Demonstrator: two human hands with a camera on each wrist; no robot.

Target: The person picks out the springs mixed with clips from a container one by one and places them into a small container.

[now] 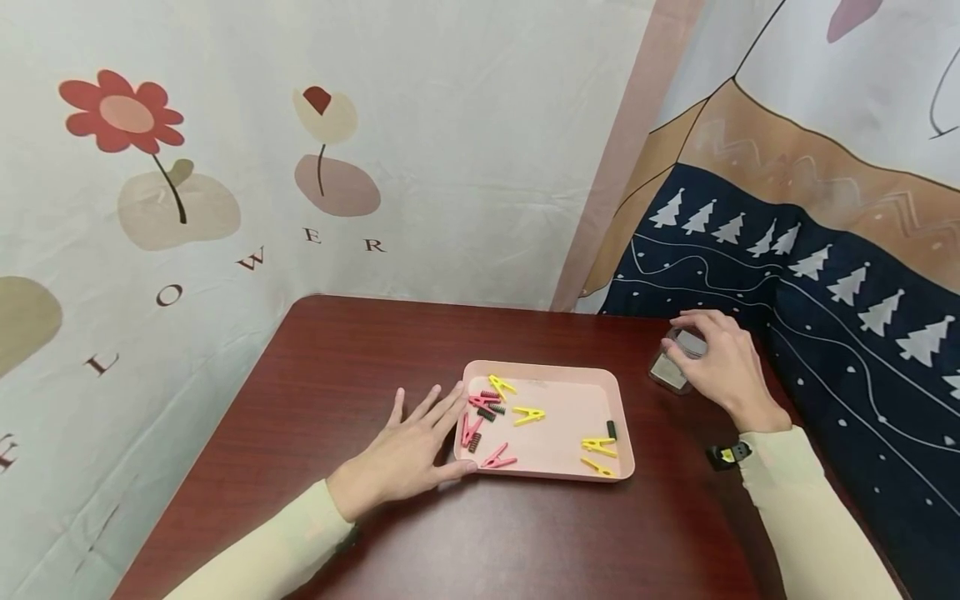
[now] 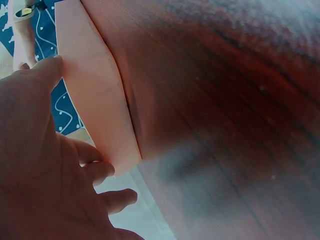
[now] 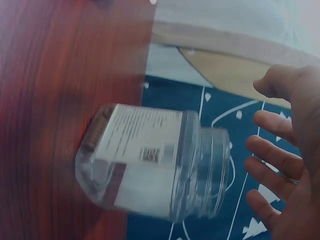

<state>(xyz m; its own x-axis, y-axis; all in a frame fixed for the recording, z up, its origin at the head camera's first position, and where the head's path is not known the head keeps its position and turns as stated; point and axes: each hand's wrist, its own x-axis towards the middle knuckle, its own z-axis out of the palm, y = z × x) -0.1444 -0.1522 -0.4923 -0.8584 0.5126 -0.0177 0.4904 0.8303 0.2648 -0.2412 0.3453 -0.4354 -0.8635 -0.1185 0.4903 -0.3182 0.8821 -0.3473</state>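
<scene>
The jar (image 3: 142,175) stands on the counter (image 1: 360,358) just beneath the right grip (image 1: 720,367), its mouth nearest the fingers. Thumb and fingers there are apart, bent but clamped on nothing, with a gap to the rim. The clear wall looks stiff, plastic or glass, I cannot tell which; with only something brown showing low inside, at the end farthest from the grip, it is probably light and easy to tip. Smooth sides may slip, so the threaded neck seems the surest hold, or the label (image 3: 142,131) a little farther from the grip.

The left grip (image 1: 408,450) has fingers straight and spread, touching the tray (image 1: 566,400) just to its right. The tray looks light, stiff and apt to slide; the wall beside those fingers suits a hold. Inside, beyond the fingertips, lie pink clips (image 1: 497,457), springs (image 1: 476,442) and yellow clips (image 1: 528,415), all probably light: pinch clips at the legs, and springs gently across the coil, since they may roll
</scene>
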